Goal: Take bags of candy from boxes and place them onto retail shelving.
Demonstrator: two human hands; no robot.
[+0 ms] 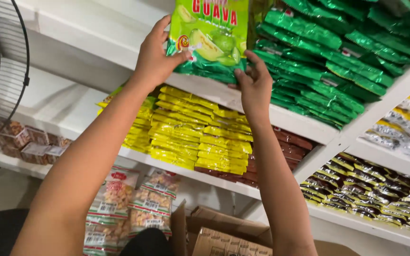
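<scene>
Both my arms reach up to a white shelf (304, 124). My left hand (156, 56) grips the left edge of a stack of light green candy bags (209, 38) with a fruit picture on the front. At the lower right corner of that stack my right hand (255, 84) presses in, fingers under its bottom edge. The stack stands at the left end of a row of dark green bags (330, 57) that fill the same shelf.
The shelf below holds yellow packets (191, 132) with dark red ones (290, 147) behind. Clear bags of snacks (129, 204) hang lower left. Open cardboard boxes (224, 237) sit at the bottom. A fan grille (1, 71) is at left, and more packets (371, 189) lie on the right shelves.
</scene>
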